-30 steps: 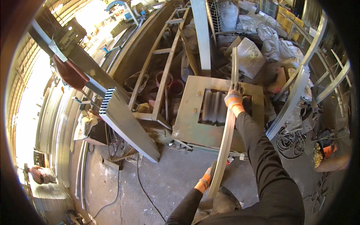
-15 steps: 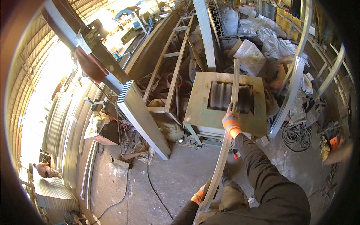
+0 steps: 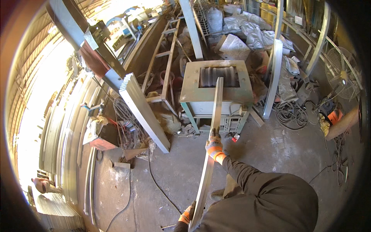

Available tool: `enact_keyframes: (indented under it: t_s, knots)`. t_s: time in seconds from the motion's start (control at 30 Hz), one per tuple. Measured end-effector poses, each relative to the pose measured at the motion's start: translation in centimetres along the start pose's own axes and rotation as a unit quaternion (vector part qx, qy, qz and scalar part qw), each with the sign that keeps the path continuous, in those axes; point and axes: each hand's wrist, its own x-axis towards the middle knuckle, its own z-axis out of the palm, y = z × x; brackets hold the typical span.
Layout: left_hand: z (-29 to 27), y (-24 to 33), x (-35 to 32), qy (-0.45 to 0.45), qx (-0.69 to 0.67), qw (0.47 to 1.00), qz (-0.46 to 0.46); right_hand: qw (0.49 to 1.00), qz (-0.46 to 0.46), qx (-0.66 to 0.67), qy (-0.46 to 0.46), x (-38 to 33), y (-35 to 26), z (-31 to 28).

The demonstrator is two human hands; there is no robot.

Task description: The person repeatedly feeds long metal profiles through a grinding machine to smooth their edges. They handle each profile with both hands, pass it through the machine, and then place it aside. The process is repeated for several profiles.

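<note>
A long, straight metal profile bar slants away from me, with its far end overlapping the near edge of the machine's opening. My right hand, in a grey and orange work glove, is closed around the bar near its middle. Lower down, my left hand, gloved alike, grips the bar's near end; its fingers are partly hidden. Beyond the bar stands a box-shaped machine on green legs. A dark, ribbed roller shows in the square opening of its top.
A bundle of metal profiles leans at the left, another at the right. Cables lie coiled on the floor. A caged fan stands at the far right. A ladder-like frame and silvery sacks lie behind.
The bar has come back toward me, so its far end now reaches only the near part of the machine's opening. Both hands have moved down and left in the view, still gripping it.
</note>
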Motion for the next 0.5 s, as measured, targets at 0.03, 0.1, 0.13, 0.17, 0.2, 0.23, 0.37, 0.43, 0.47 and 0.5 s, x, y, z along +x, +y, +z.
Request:
enact_keyframes:
  t_s: [0.03, 0.1, 0.13, 0.17, 0.2, 0.23, 0.37, 0.43, 0.47, 0.5]
  knots:
    - [0.0, 0.4, -1.3, 0.011, 0.040, 0.998, 0.049, 0.997, -0.053, 0.050, 0.038, -0.1, 0.9, -0.2]
    - [1.1, 2.4, -4.0, 0.009, 0.064, 0.993, 0.100, 0.972, -0.102, 0.191, 0.087, 0.9, 2.4, -1.3]
    - [1.8, 4.1, -5.0, 0.012, 0.090, 0.993, 0.072, 0.954, -0.105, 0.267, 0.090, 1.6, 3.1, -2.1]
    - [3.0, 5.8, -5.8, 0.003, 0.094, 0.992, 0.088, 0.921, -0.099, 0.371, 0.067, 2.9, 3.3, -2.8]
    - [4.1, 7.8, -6.5, -0.010, 0.091, 0.990, 0.108, 0.874, -0.072, 0.480, 0.034, 4.5, 3.4, -3.7]
    - [5.5, 9.8, -6.8, 0.020, 0.177, 0.968, 0.180, 0.888, -0.070, 0.453, 0.036, 7.2, 3.3, -4.6]
    - [11.3, 17.7, -3.7, 0.337, 0.482, 0.751, 0.302, 0.946, -0.069, 0.301, 0.094, 16.7, 1.2, -5.9]
    - [14.7, 21.6, -0.3, 0.365, 0.503, 0.712, 0.326, 0.980, -0.119, 0.112, 0.115, 23.2, -0.1, -5.9]
    - [16.5, 23.6, 1.5, 0.373, 0.513, 0.703, 0.322, 0.989, -0.100, -0.014, 0.108, 26.5, -0.8, -5.6]
    - [18.5, 25.7, 3.8, 0.396, 0.521, 0.671, 0.348, 0.990, -0.069, -0.083, 0.094, 29.9, -1.0, -5.6]
